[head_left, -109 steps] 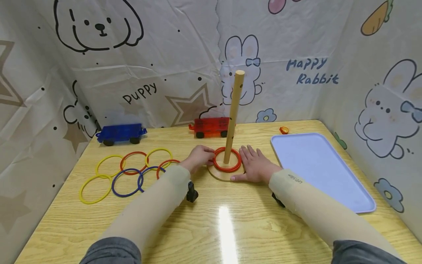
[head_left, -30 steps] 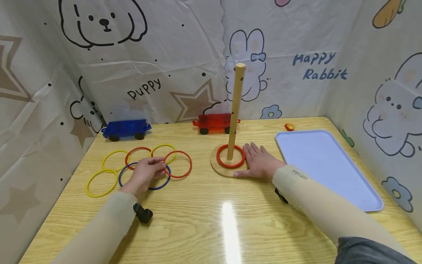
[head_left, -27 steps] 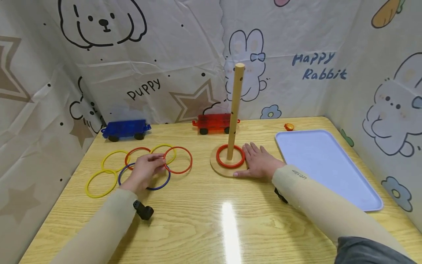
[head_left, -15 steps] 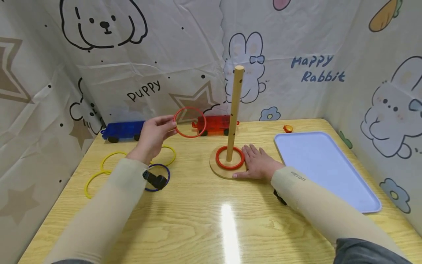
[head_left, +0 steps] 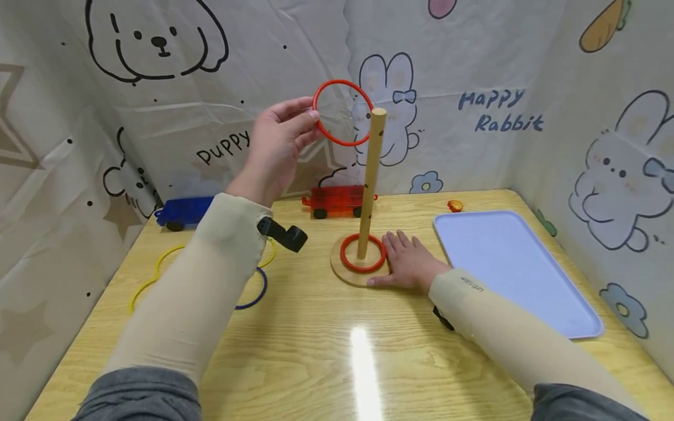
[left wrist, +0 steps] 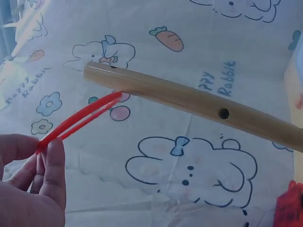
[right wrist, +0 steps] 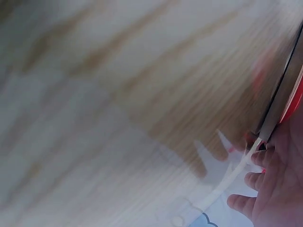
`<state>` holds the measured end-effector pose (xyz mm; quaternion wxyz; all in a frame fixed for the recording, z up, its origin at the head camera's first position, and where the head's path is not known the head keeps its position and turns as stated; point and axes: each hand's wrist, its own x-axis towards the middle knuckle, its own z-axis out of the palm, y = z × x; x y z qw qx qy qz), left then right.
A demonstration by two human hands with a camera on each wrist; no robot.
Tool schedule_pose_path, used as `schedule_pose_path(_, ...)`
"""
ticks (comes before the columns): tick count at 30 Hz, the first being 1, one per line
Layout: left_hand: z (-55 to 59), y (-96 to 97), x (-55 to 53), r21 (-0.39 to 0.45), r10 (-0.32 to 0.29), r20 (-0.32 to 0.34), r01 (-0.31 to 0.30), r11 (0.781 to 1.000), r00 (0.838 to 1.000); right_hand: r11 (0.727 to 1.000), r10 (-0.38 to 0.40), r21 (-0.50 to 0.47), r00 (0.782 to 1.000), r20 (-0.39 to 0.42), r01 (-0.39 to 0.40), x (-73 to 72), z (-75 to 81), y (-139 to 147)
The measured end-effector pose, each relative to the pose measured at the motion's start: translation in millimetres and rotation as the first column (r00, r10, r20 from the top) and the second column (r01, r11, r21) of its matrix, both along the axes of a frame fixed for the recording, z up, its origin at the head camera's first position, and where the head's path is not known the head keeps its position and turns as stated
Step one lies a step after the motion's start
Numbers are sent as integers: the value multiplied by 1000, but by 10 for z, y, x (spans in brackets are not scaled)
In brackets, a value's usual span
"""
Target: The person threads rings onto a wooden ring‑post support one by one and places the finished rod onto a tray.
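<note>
Red ring [left wrist: 80, 115] up at the tip of the wooden post [head_left: 371, 175], beside it, not yet around.
Left hand [head_left: 281, 137] pinches the ring's near side, thumb against fingers; ring stands tilted, far rim touching or just beside the post, can't tell which. Right hand [head_left: 408, 263] lies flat at the round base [head_left: 347, 277] on the worktop [head_left: 305, 351], fingers straight, thumb splayed along the front edge; a red ring circles the post's foot, count unclear. My reading: best raise the hoop clear of the tip, level it, centre the opening, then lower gently, keeping the pinch light and the base steady.
</note>
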<state>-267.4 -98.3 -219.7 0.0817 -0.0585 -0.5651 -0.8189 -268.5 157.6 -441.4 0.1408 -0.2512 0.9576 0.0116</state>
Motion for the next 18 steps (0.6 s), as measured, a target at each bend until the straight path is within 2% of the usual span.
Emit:
schedule_pose_path(5, 79, -19, 18, -8, 64, -61, -65, 998, 996, 1000, -3, 19, 1000, -7, 3, 0, 4, -11)
schedule_pose_path(9, 182, -40, 44, 57, 87, -106, -81, 995, 991, 999, 2, 39, 1000, -17, -1, -5, -2, -27)
schedule_pose_path(14, 279, 28, 90, 139, 68, -122, -51, 989, 990, 999, 8, 36, 999, -36, -6, -4, -35, -19)
schedule_pose_path(18, 265, 143, 98, 153, 9, -92, 5, 988, 996, 1000, -5, 27, 999, -38, 6, 5, -54, -11)
